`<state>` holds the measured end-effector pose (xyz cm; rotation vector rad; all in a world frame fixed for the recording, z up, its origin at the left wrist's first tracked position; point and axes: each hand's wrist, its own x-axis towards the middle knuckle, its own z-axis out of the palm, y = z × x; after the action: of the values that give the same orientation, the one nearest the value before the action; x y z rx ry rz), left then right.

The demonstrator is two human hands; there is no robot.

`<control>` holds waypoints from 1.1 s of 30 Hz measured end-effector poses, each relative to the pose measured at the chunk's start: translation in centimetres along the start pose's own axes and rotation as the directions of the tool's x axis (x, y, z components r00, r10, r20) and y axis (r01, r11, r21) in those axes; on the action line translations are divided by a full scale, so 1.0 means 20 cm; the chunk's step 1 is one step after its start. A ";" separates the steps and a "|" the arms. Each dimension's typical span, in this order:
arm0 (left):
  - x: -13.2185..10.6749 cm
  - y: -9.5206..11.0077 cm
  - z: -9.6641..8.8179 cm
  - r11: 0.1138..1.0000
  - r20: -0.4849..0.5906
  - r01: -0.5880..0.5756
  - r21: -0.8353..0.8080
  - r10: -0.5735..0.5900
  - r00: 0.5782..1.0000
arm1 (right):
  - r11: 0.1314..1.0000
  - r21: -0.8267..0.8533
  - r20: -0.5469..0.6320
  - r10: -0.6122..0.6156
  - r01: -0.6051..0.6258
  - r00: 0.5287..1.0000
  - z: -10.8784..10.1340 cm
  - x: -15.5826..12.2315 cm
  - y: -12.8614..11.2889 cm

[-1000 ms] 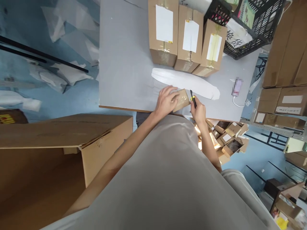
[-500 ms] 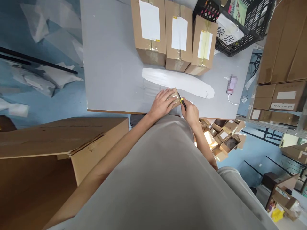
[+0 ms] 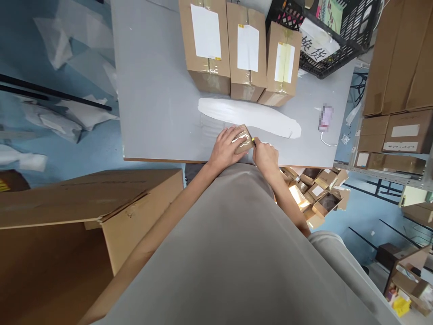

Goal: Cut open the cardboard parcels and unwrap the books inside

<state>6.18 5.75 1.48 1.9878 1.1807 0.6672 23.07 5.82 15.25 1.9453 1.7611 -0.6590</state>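
Note:
A small taped cardboard box (image 3: 244, 141) lies on the grey table (image 3: 155, 99) near its front edge. My left hand (image 3: 226, 149) lies over the box's left side with fingers curled on it, holding it down. My right hand (image 3: 265, 156) is closed around a yellow and black utility knife (image 3: 253, 142), whose tip meets the box's right edge. Most of the knife is hidden in the fist.
Three taped cartons with white labels (image 3: 237, 49) stand in a row behind, with a long white plastic piece (image 3: 250, 116) in front of them. A black crate (image 3: 334, 31) and a phone (image 3: 325, 116) are at the right. A large open carton (image 3: 84, 212) is at lower left; small boxes (image 3: 314, 192) are heaped below the table.
My right hand has drawn the knife leftward and toward me along the box's edge; the knife now shows less. My left hand has stayed on the box.

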 end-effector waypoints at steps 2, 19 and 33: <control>0.00 0.00 0.00 1.000 0.003 0.002 0.010 -0.002 1.000 | 0.999 -0.021 0.037 0.028 -0.027 0.999 -0.01 -0.03 0.01; -0.31 -0.09 -0.22 0.992 -0.056 0.081 0.092 -0.076 0.996 | 0.358 0.915 0.154 0.120 -0.188 0.981 0.53 0.49 0.28; -0.42 -0.14 -0.13 0.786 -0.292 0.397 -0.474 -0.565 0.772 | 0.399 0.902 -0.153 -0.062 0.165 0.986 0.44 0.44 0.20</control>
<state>-0.90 -0.03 0.31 1.1461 1.6032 0.9870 27.23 7.07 2.92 2.5260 1.7258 -1.9764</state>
